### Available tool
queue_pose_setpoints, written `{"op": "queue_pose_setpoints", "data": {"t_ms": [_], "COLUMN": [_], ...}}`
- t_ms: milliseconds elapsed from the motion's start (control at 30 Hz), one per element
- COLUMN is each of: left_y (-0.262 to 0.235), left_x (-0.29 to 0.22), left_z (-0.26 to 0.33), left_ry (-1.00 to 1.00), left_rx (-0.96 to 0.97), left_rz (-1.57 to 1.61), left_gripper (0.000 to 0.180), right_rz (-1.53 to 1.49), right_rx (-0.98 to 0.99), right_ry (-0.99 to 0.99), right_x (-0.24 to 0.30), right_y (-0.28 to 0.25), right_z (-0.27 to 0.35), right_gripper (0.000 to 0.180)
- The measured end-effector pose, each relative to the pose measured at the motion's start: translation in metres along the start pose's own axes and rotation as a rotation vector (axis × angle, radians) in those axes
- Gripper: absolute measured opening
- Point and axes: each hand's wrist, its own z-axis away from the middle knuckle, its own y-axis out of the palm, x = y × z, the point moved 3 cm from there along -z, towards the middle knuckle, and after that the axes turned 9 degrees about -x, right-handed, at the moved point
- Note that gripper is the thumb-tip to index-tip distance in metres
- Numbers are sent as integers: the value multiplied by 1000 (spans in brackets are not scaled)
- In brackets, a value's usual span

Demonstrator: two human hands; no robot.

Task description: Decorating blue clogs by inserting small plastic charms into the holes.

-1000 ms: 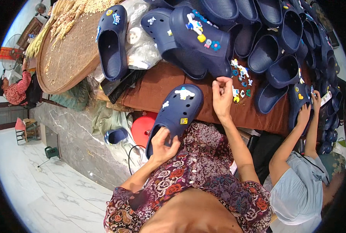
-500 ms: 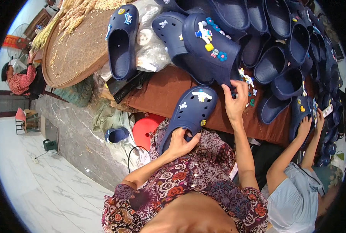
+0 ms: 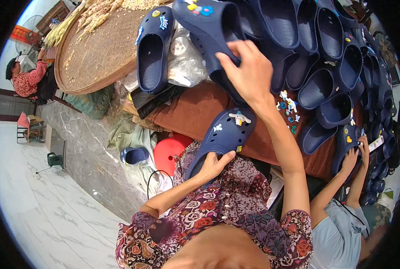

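A navy clog [image 3: 225,131] with a white character charm, a small white charm and a yellow one rests over my lap at the table's edge. My left hand [image 3: 213,167] grips it at the foot opening, some fingers inside. Higher up, my right hand [image 3: 249,67] is closed on the heel end of a second navy clog [image 3: 204,29], which bears blue and yellow charms and is tilted. Part of another clog shows beneath it. Loose colourful charms [image 3: 290,107] lie on the brown cloth [image 3: 182,105], right of my right forearm.
Many navy clogs [image 3: 316,87] are heaped across the back and right. A single clog [image 3: 152,62] stands left of the pile, by a round woven tray [image 3: 97,54] with grain. At right, a co-worker's hands [image 3: 357,154] hold a clog. A red stool [image 3: 167,154] is below the table.
My right hand has carried the second clog up and to the left, off its former spot near the loose charms. My left hand still holds the first clog, which has barely shifted.
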Motion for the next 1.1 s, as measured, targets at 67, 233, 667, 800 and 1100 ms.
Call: {"op": "queue_pose_setpoints", "data": {"t_ms": [67,233,667,800,1100], "left_y": [1,3,3,5,22], "left_x": [0,-9,16,11,-1], "left_z": [0,3,-7,-3,-3], "left_ry": [-4,-72,-266,-241,-413], "left_rx": [-10,-17,-51,-90,-18], "left_rz": [-23,-16,403,388,415], "left_gripper": [50,53,48,50,48], "right_rz": [33,266,-187,-195,367], "right_rx": [13,-69,-59,-80,21], "right_ry": [-42,-273,-220,-27,255], "right_x": [7,32,27,-1,-167], "right_y": [18,71,50,-6,-69], "right_z": [-14,-23,22,52,144], "right_gripper": [34,7,9,7,30]}}
